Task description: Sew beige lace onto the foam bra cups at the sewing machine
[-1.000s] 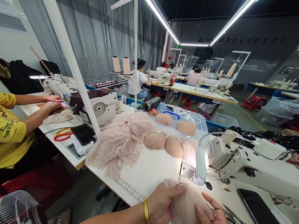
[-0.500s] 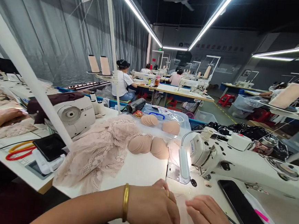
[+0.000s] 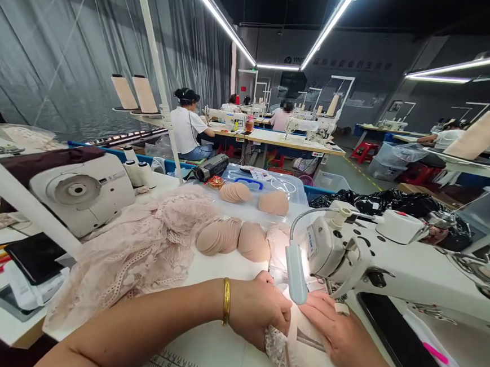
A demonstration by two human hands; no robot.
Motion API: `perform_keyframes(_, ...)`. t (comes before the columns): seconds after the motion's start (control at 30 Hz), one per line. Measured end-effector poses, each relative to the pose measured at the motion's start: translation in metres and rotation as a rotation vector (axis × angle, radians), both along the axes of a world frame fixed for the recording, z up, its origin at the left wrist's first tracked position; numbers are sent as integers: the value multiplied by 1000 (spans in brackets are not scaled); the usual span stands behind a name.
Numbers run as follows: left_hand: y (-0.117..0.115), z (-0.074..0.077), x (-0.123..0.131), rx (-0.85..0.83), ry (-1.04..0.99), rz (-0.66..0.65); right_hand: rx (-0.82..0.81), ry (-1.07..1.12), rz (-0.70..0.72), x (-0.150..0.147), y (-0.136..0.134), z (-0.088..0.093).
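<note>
Just left of the sewing machine's needle area, my left hand [image 3: 260,309] is closed on pale pink lace fabric [image 3: 278,347], whose scalloped end hangs below the fingers. My right hand [image 3: 323,320] lies flat with fingers stretched out, pressing sheer fabric onto the machine bed. The sewing machine [image 3: 350,254] stands at the right, and its lit gooseneck lamp [image 3: 296,272] hangs over the fingertips, hiding part of the work. Behind my left hand lie overlapping beige bra cups [image 3: 219,236] and another stack of cups [image 3: 254,242].
A heap of pink lace [image 3: 156,238] covers the table's left side. A black phone [image 3: 402,343] lies right of my right hand. A thread-stand pole [image 3: 27,200] crosses at left. Behind, a plastic bin lid [image 3: 245,175] bears more cups. A co-worker [image 3: 188,125] sits farther back.
Both hands have moved forward to the lamp and needle area, bringing the lace fabric along. My right hand has flattened on the bed. The view has shifted right.
</note>
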State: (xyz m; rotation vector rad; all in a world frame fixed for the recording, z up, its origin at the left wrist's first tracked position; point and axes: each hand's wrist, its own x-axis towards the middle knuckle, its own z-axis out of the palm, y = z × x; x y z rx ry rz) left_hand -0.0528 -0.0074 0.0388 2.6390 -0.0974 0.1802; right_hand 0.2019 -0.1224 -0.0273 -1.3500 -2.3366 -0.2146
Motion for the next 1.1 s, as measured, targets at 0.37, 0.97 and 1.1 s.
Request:
perform_keyframes(0.37, 7, 8, 0, 24, 64, 29, -101, 93, -54, -1, 6, -1)
perform_keyframes(0.97, 14, 3, -1, -40, 25, 30, -163, -25, -74, 13, 5, 1)
perform_keyframes(1.1, 18, 4, 2, 8, 8, 39, -27, 28, -63, 8, 4, -2)
